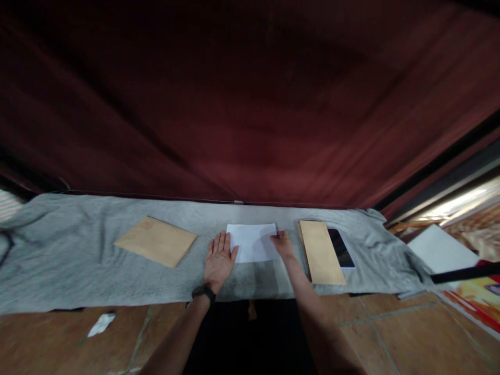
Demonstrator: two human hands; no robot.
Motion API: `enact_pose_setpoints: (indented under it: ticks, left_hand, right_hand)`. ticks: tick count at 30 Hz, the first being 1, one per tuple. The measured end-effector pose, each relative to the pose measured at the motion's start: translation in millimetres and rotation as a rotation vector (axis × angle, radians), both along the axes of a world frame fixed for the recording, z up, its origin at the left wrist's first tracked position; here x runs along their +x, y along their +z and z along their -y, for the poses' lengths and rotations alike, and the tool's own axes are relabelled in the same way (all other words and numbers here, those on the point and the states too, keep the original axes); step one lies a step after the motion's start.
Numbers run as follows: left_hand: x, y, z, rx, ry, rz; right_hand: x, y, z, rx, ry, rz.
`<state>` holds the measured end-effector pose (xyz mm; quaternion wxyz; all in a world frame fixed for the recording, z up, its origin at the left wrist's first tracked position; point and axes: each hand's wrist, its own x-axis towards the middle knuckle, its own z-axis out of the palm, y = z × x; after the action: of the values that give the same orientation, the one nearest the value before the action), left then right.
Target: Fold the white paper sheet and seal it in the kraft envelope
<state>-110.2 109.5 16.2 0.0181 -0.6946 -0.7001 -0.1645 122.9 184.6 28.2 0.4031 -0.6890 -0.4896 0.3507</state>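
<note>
A sheet of white paper [253, 244] lies on the grey cloth in front of me, wider than it is deep. My left hand [220, 260] rests palm down at its left edge, fingers stretched out and the thumb touching the paper's side. At the right edge, my right hand [282, 244] has its fingers curled in with the paper's border pinched between thumb and fingers. A dark band circles my left wrist. To the left of my hands is a brown envelope [156, 241], set at an angle. On the right, several brown envelopes [321, 252] are stacked.
A phone [340, 249] with a dark screen lies partly under the right-hand envelopes. The grey cloth [78, 245] covers a long narrow surface. Behind it hangs a dark red curtain [250, 130]. A white scrap [101, 324] lies on the tiled floor. Boxes and a white board [443, 249] stand at the right.
</note>
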Motion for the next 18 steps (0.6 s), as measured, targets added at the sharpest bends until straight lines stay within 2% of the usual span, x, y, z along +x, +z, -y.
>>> enact_pose_setpoints:
  ticks: [3, 6, 12, 18]
  left_hand:
    - [-5, 0.4, 0, 0.034, -0.013, 0.120]
    - [-12, -1.1, 1, 0.073, 0.002, 0.338]
    - [-22, -8.9, 1, 0.179, 0.061, 0.727]
    - [-20, -10.1, 8, 0.170, 0.026, 0.795]
  right_hand:
    - [1, 3.9, 6, -0.028, 0.028, -0.207]
    - [3, 7.1, 20, -0.032, -0.001, -0.411]
    - [-1, 0.9, 74, -0.005, -0.100, -0.754]
    - [-27, -14.6, 127, -0.025, -0.113, -1.007]
